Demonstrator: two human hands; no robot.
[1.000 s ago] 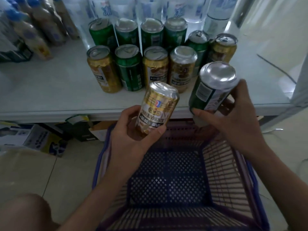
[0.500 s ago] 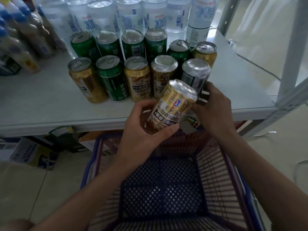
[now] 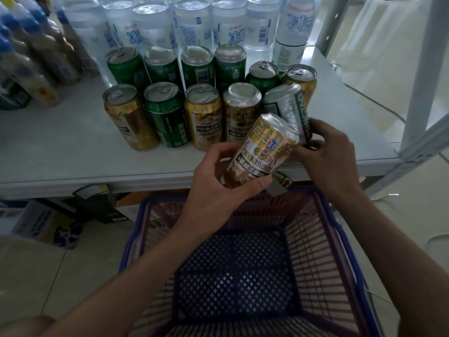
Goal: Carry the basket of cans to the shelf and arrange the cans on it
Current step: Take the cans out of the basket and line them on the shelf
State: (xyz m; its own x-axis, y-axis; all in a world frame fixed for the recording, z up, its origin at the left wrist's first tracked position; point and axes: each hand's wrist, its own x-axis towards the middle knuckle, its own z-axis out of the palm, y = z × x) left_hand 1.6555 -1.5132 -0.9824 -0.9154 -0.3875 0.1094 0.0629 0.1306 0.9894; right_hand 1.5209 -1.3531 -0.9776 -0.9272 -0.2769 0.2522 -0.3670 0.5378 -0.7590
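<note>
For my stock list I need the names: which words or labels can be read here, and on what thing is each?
"XIAOMAIWANG": gold can in the left hand, upside down.
"XIAOMAIW", rest hidden: front-row gold can.
"冰": water bottles behind.
Unreadable, partly hidden: letters on the silver-green can in the right hand.
Too blurred: print on the other cans.

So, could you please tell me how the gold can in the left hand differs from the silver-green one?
The gold can is gold and brown; the silver-green can is silver and green. The left hand holds the gold can aloft at the shelf edge; the right hand holds the silver-green can beside the front row of cans. Both are tilted.
</note>
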